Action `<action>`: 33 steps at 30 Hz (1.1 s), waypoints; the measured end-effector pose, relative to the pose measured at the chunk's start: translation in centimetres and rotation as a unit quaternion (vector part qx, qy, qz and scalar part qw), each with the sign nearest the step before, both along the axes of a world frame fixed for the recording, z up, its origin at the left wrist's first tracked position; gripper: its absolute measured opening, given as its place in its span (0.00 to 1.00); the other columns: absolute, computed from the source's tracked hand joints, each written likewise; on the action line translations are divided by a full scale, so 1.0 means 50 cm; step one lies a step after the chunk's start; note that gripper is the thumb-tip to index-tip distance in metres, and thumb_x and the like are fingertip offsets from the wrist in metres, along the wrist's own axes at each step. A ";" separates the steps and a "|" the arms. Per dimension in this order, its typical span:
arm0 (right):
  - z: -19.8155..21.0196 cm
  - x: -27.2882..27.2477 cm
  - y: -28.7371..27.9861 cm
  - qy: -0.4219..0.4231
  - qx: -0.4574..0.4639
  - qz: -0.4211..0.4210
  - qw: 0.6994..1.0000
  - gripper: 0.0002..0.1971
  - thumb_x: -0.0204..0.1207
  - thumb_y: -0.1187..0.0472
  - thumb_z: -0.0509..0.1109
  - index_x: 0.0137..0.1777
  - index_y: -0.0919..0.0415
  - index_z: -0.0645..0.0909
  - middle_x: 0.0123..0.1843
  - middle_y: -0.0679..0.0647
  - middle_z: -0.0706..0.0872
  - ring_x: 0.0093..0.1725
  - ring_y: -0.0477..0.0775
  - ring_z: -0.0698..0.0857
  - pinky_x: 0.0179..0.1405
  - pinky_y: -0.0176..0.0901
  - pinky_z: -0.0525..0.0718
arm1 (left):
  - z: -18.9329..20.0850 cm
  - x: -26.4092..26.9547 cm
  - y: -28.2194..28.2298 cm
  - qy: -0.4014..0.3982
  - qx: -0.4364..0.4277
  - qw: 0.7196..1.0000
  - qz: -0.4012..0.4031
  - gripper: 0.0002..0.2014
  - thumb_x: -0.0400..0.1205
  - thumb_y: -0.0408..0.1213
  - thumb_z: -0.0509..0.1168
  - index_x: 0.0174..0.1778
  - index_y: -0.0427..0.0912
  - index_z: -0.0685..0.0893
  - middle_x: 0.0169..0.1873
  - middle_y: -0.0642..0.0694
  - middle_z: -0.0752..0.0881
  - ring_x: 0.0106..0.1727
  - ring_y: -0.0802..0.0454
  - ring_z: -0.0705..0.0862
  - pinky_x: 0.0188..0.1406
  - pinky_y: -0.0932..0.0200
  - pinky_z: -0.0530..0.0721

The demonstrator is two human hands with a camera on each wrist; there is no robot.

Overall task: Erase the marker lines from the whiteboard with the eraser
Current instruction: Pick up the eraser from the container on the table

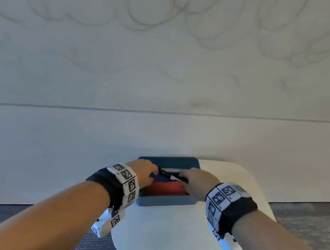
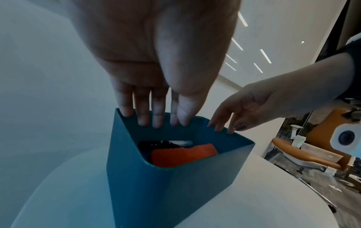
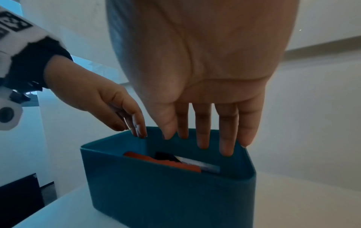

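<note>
no readable words, brands or signs anywhere. only black-and-white square code tags on the wristbands (image 1: 127, 182), beside the blue box (image 1: 166, 204), with tiny characters next to them, too small and blurred to make out.

Matt teal bin (image 3: 168, 192) on smooth white table (image 1: 178, 235); fuzzy orange eraser (image 2: 183, 155).
</note>
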State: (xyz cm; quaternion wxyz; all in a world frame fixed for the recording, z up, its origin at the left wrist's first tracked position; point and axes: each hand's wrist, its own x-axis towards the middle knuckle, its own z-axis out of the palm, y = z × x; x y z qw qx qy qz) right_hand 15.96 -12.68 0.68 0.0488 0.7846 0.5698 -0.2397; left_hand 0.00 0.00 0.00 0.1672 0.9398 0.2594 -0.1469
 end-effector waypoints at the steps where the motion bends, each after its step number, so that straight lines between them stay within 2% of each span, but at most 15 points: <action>1: -0.007 0.002 0.003 0.000 -0.005 -0.003 1.000 0.16 0.82 0.59 0.58 0.67 0.52 0.77 0.58 0.56 0.81 0.55 0.59 0.82 0.52 0.50 0.81 | -0.004 0.005 -0.002 0.017 -0.001 1.000 0.007 0.19 0.82 0.37 0.59 0.70 0.47 0.78 0.65 0.45 0.80 0.65 0.45 0.77 0.61 0.57 0.74; 4: -0.039 0.010 0.009 0.008 -0.010 0.002 1.000 0.14 0.81 0.60 0.57 0.62 0.53 0.79 0.50 0.53 0.80 0.51 0.59 0.83 0.45 0.49 0.80 | -0.028 0.015 -0.004 0.037 0.003 0.999 0.004 0.16 0.81 0.37 0.57 0.64 0.45 0.81 0.57 0.43 0.83 0.58 0.43 0.81 0.54 0.54 0.79; 7: -0.060 0.018 0.018 0.011 -0.001 0.001 1.000 0.14 0.81 0.59 0.57 0.62 0.52 0.78 0.51 0.54 0.79 0.52 0.59 0.82 0.43 0.46 0.75 | -0.048 0.025 0.003 0.045 0.008 0.999 0.004 0.13 0.81 0.39 0.59 0.59 0.44 0.81 0.53 0.42 0.83 0.54 0.42 0.82 0.47 0.54 0.78; 12: -0.083 0.020 0.030 0.026 -0.015 0.009 1.000 0.15 0.80 0.60 0.58 0.64 0.55 0.78 0.57 0.56 0.81 0.57 0.59 0.81 0.51 0.49 0.80 | -0.075 0.039 0.001 0.078 0.030 0.996 -0.016 0.16 0.80 0.45 0.61 0.63 0.45 0.77 0.59 0.44 0.81 0.61 0.44 0.80 0.55 0.53 0.77; 16: -0.097 0.021 0.035 0.031 -0.024 0.011 0.999 0.15 0.80 0.60 0.59 0.65 0.55 0.77 0.59 0.56 0.82 0.58 0.59 0.81 0.54 0.49 0.80 | -0.089 0.049 -0.001 0.088 0.047 0.995 -0.020 0.16 0.82 0.47 0.60 0.64 0.45 0.77 0.61 0.44 0.79 0.62 0.44 0.79 0.53 0.55 0.74; 21: -0.112 0.022 0.037 0.039 -0.023 0.004 0.999 0.15 0.80 0.57 0.62 0.65 0.53 0.76 0.58 0.55 0.80 0.59 0.59 0.81 0.56 0.52 0.81 | -0.093 0.052 0.005 0.076 0.027 0.997 -0.007 0.17 0.84 0.48 0.58 0.65 0.44 0.76 0.62 0.43 0.75 0.61 0.42 0.79 0.56 0.51 0.76; 25: -0.118 0.027 0.040 0.058 -0.014 -0.015 0.998 0.24 0.76 0.51 0.68 0.71 0.52 0.71 0.65 0.55 0.75 0.62 0.59 0.80 0.60 0.51 0.80 | -0.090 0.059 0.014 0.041 -0.022 0.998 0.038 0.16 0.86 0.47 0.56 0.64 0.44 0.76 0.60 0.43 0.74 0.58 0.42 0.80 0.59 0.50 0.77; 28: -0.119 0.028 0.037 0.068 0.015 -0.022 0.997 0.33 0.71 0.49 0.72 0.76 0.46 0.65 0.66 0.53 0.71 0.59 0.58 0.81 0.59 0.51 0.81 | -0.086 0.060 0.021 0.014 -0.035 0.997 0.061 0.16 0.86 0.47 0.53 0.64 0.44 0.77 0.59 0.43 0.74 0.57 0.43 0.80 0.59 0.50 0.76; 30: -0.119 0.028 0.037 0.056 0.033 -0.020 0.998 0.37 0.68 0.49 0.75 0.76 0.44 0.62 0.65 0.52 0.71 0.58 0.58 0.81 0.58 0.53 0.82 | -0.079 0.061 0.023 0.001 -0.041 0.997 0.059 0.15 0.87 0.46 0.52 0.64 0.44 0.77 0.59 0.43 0.74 0.57 0.45 0.80 0.59 0.53 0.76; 33: -0.114 0.029 0.038 0.013 0.051 -0.007 0.999 0.38 0.67 0.52 0.78 0.73 0.47 0.61 0.64 0.53 0.70 0.60 0.59 0.80 0.57 0.54 0.83 | -0.065 0.062 0.027 -0.026 -0.044 0.997 0.053 0.14 0.88 0.44 0.52 0.63 0.44 0.78 0.59 0.44 0.76 0.56 0.49 0.79 0.56 0.59 0.75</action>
